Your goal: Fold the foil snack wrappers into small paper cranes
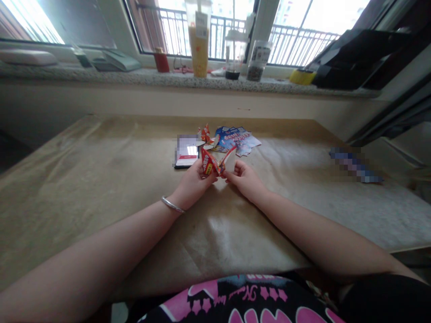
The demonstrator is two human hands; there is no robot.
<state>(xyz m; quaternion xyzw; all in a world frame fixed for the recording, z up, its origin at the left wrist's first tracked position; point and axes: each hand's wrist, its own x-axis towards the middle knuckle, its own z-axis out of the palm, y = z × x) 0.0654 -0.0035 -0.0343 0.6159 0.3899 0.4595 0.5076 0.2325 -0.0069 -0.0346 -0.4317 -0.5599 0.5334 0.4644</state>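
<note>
Between my two hands is a folded piece of printed paper (209,163), red and yellow outside with white on the inner faces, its two points spread upward in a V. My left hand (194,180) pinches its left side, and a silver bangle circles that wrist. My right hand (245,178) grips the right side near the lower fold, with fingers curled. Just beyond the hands lies another folded red-and-white paper piece (206,134). A phone (186,152) with a lit screen rests left of it. To the right is a loose pile of blue printed paper sheets (232,137).
A brown cover drapes the table (101,188). Far right lies a blurred blue packet (355,165). Along the granite windowsill (134,78) stand a tall yellow-filled container (198,49), a red-capped jar (161,60), clear cups, a yellow tape roll (302,77) and a black bag (350,60).
</note>
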